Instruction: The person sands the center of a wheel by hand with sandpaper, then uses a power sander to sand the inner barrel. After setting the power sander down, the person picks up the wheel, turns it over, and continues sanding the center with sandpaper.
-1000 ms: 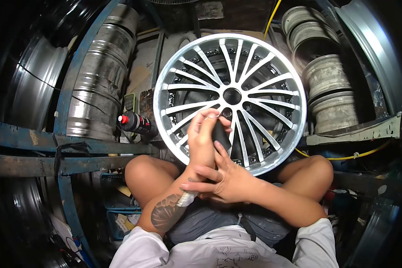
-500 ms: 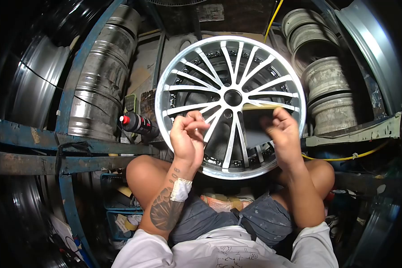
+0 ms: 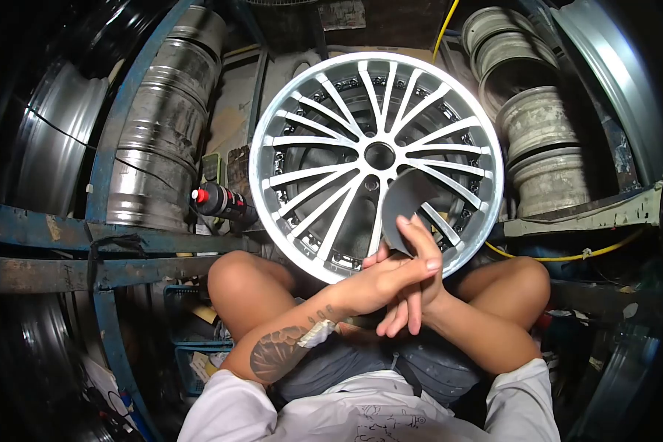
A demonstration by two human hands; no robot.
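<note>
One dark sheet (image 3: 407, 202), bent into a curve, stands over the wheel's near right spokes, just beside the hub; whether it touches them I cannot tell. The right hand (image 3: 424, 252) holds it between the fingers. The left hand (image 3: 388, 283) crosses over the right, touching it, with its fingers spread and nothing visible in its grip. Under the sheet, the silver wheel (image 3: 379, 139) lies face up before the person's bent knees (image 3: 527, 283). A bottle (image 3: 221, 200) with a red cap lies tilted just left of the wheel. Farther out, shiny rims (image 3: 162, 121) are stacked on the left beside a blue frame (image 3: 155, 239), and duller rims (image 3: 541, 121) on the right, above a yellow hose (image 3: 619, 250).
</note>
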